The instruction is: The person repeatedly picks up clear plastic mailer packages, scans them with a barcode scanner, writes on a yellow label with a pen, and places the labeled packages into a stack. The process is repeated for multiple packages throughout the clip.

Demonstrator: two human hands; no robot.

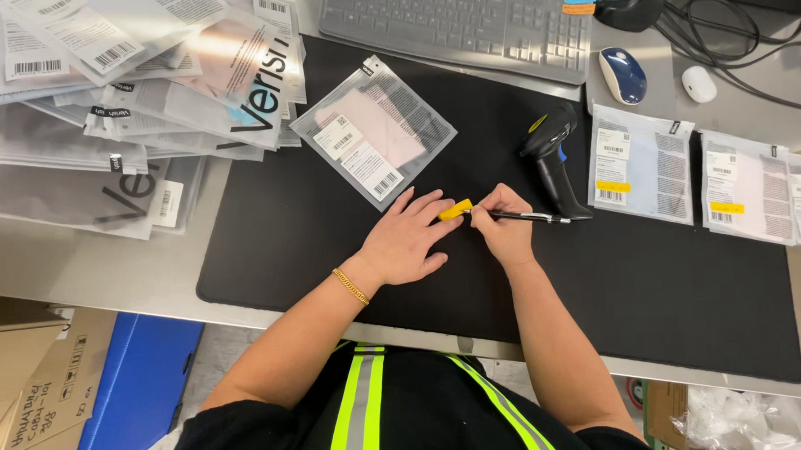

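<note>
A worker's hands meet over a small yellow sticky label on the black rectangular desk mat.

The left hand lies flat, fingers spread and holding nothing, pinning the label's near end; the right hand has its fingers closed around a slim black pen. Steady downward pressure and a short, light stroke should keep the label from sliding. The pen's long axis runs left to right, tip toward the label, which tilts slightly up to the right.
</note>
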